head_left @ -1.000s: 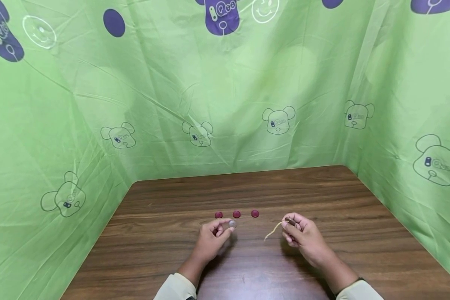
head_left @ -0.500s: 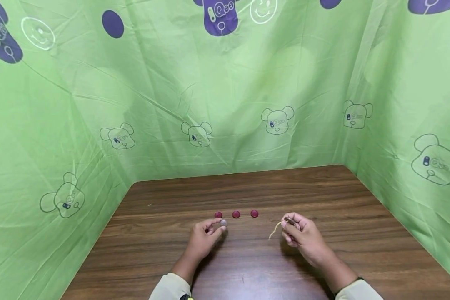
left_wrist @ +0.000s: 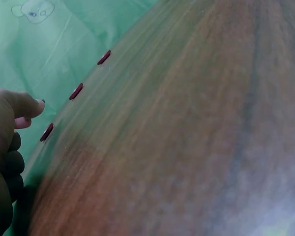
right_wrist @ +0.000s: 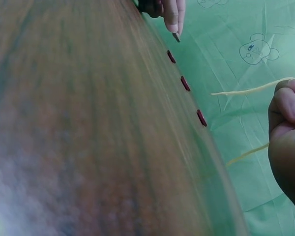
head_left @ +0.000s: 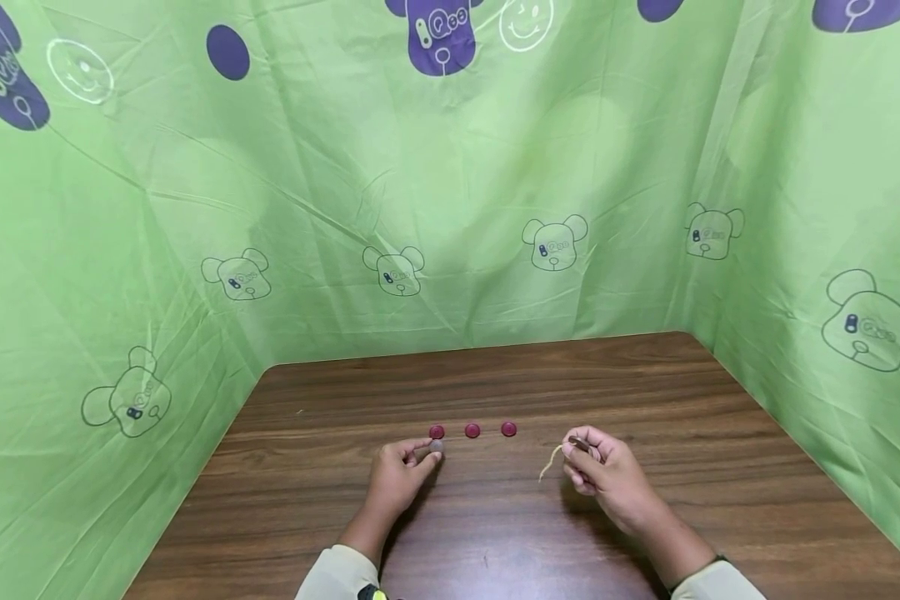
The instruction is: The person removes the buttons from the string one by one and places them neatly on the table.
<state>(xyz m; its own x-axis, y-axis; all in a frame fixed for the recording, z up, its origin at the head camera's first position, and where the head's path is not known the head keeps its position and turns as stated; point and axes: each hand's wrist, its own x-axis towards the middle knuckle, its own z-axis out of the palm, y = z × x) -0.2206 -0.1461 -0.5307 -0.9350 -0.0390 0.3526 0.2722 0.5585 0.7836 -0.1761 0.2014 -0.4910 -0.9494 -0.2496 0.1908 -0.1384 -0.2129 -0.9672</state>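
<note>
Three small red buttons (head_left: 472, 430) lie in a row on the brown wooden table (head_left: 495, 533); the same red buttons (left_wrist: 75, 91) show edge-on in the left wrist view, and the red buttons (right_wrist: 185, 83) also in the right wrist view. My left hand (head_left: 426, 451) pinches a grey button (head_left: 437, 447) just in front of the leftmost red one, low at the table. The grey button (right_wrist: 176, 37) shows under a fingertip. My right hand (head_left: 574, 447) pinches a pale thread (head_left: 549, 461) with a small dark piece at the fingertips. The thread (right_wrist: 246, 90) sticks out sideways.
Green printed cloth (head_left: 450, 208) walls the table at the back and on both sides. Bare wood lies behind the buttons and near the front edge between my sleeves.
My left hand has carried the grey button leftward, from in front of the middle red button to in front of the leftmost. The right hand and thread have barely moved.
</note>
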